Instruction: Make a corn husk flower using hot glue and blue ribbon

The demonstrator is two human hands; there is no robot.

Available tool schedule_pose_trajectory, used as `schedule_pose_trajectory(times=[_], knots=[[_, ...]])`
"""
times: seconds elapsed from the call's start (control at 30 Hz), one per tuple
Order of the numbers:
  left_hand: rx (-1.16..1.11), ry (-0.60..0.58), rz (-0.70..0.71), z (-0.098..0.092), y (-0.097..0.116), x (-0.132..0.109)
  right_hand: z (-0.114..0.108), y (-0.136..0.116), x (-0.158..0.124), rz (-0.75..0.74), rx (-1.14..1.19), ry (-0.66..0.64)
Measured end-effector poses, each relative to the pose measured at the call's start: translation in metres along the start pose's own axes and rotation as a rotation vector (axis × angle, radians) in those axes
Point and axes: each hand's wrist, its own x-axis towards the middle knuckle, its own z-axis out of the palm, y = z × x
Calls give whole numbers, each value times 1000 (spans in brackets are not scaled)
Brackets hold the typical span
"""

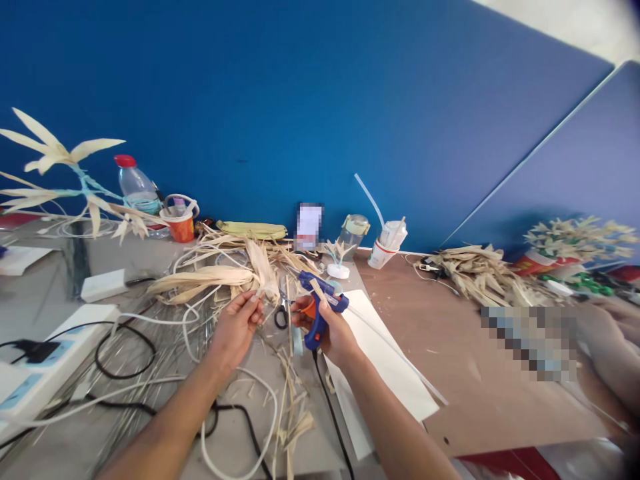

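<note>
My right hand (333, 330) is wrapped around a blue hot glue gun (316, 327) with an orange trigger. A narrow strip of husk (318, 291) stands out near its thumb, and a long clear glue stick (395, 347) trails from the gun's rear over white paper. My left hand (237, 327) is closed in a pinch at the lower edge of a pale corn husk (263, 270), just left of the gun; its fingers partly hide what they grip. Between the hands lie dark-handled scissors (281, 315). A heap of dried husks (205, 280) spreads behind my left hand.
A white power strip (65, 350), looping cables and thin wires cover the left side. A husk flower stem (80, 170), bottle (134, 183), phone (309, 227), jar (353, 232) and cup (383, 253) stand along the blue partition (320, 100). Another person's hand (610, 333) is at right.
</note>
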Motion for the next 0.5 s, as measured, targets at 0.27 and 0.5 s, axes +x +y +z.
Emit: schedule_pose_trajectory(times=[0.27, 0.5], knots=[[65, -19, 14, 6, -4, -4, 3, 8, 1, 5, 109, -114], [33, -30, -24, 6, -2, -6, -13, -7, 7, 51, 66, 59]])
